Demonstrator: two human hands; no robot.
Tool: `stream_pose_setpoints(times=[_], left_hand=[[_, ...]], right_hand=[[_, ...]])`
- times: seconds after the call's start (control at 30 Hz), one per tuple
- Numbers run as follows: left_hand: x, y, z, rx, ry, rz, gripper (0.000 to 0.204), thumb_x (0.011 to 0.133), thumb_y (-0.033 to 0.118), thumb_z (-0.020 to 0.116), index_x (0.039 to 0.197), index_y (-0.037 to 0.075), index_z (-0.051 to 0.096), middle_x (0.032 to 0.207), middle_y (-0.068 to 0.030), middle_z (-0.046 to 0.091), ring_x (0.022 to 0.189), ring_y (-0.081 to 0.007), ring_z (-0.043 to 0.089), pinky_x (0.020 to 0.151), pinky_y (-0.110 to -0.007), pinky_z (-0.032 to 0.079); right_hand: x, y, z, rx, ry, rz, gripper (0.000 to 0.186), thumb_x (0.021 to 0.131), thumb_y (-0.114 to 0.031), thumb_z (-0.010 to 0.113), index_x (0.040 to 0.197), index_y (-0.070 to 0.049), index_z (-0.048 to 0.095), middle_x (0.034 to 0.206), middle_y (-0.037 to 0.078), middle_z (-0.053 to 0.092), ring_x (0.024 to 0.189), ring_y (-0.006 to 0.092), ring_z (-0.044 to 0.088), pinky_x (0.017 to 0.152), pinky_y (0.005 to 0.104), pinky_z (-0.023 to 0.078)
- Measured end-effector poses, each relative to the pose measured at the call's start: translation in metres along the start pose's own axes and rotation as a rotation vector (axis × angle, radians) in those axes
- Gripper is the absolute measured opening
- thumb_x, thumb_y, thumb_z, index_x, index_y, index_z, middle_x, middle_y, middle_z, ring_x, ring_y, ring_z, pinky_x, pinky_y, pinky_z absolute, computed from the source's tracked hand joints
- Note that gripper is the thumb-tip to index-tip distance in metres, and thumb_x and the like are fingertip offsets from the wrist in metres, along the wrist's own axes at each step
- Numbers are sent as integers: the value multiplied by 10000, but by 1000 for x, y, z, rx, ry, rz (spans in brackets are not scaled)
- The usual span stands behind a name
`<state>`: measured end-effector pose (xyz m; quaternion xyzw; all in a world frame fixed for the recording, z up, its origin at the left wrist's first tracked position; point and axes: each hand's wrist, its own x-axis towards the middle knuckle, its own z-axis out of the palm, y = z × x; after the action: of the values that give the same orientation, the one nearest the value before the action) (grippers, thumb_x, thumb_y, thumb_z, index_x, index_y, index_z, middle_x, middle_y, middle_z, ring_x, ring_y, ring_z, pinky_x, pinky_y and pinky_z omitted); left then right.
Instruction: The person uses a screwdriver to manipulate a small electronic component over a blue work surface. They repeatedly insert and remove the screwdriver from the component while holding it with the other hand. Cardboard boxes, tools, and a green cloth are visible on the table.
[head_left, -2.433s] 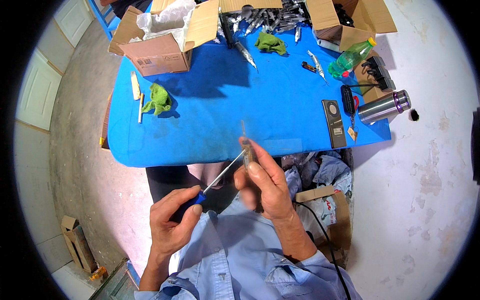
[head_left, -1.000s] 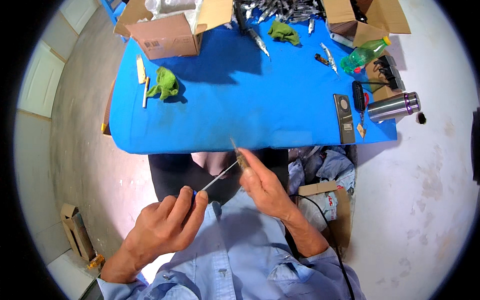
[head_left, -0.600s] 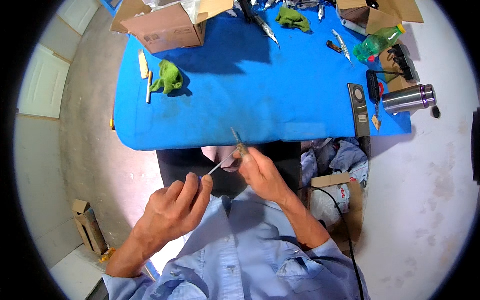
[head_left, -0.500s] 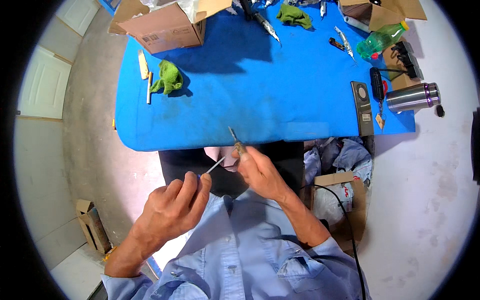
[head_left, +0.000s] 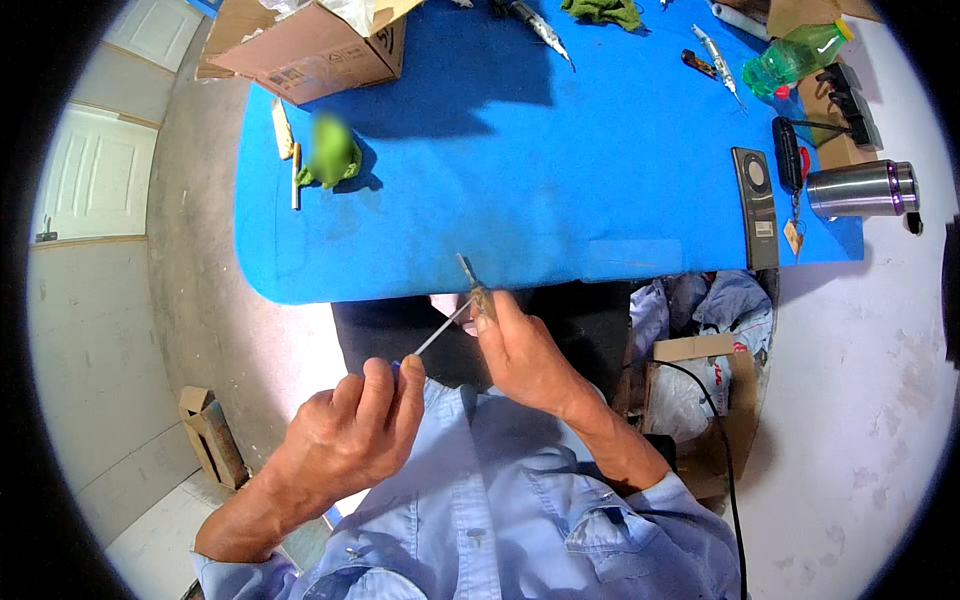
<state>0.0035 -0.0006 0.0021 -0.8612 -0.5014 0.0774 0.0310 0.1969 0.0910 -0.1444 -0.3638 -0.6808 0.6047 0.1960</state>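
Closest in, above a light-blue shirt [head_left: 450, 490], the left hand [head_left: 345, 425] is closed around the handle of a screwdriver [head_left: 440, 331], its thin shaft slanting up to the right. The right hand [head_left: 530, 360] pinches a small slim part [head_left: 481, 299] by the near edge of a blue-covered table [head_left: 430, 200]; whether the screwdriver's tip touches it, I cannot tell. Farther off lie a dark phone [head_left: 757, 210], a steel flask [head_left: 855, 190] and a crumpled green cloth [head_left: 340, 158], then a cardboard box [head_left: 310, 68] and a green bottle [head_left: 795, 60].

A blue-handled screwdriver [head_left: 441, 331] slants up to a slim, tilted device [head_left: 478, 293].
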Motion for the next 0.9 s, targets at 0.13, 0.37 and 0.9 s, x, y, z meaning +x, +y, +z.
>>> stream_pose_setpoints(times=[0.13, 0.37, 0.9], left_hand=[[2, 7, -3, -23, -42, -28, 444, 750, 55, 676, 1175, -71, 670, 836, -102, 545, 552, -94, 463, 379, -224, 395], [1, 10, -4, -309, -135, -231, 480, 769, -3, 705, 1243, -34, 633, 830, -92, 574, 591, -180, 588, 441, -299, 480], [-4, -17, 21, -1997, -157, -1262, 265, 1011, 207, 679, 1171, -3, 712, 770, -58, 671, 508, -29, 437, 431, -192, 309]], right_hand=[[1, -3, 3, 11, 38, -25, 175, 1034, -100, 503, 1144, 18, 435, 811, 308, 624, 761, 513, 636, 630, 567, 463], [1, -5, 1, -89, 40, -49, 185, 1023, -87, 525, 1115, 33, 418, 774, 298, 617, 714, 526, 623, 599, 565, 451], [-1, -9, 4, -257, 26, 44, 198, 1004, -88, 563, 1061, 22, 409, 698, 294, 620, 668, 503, 648, 549, 572, 486]])
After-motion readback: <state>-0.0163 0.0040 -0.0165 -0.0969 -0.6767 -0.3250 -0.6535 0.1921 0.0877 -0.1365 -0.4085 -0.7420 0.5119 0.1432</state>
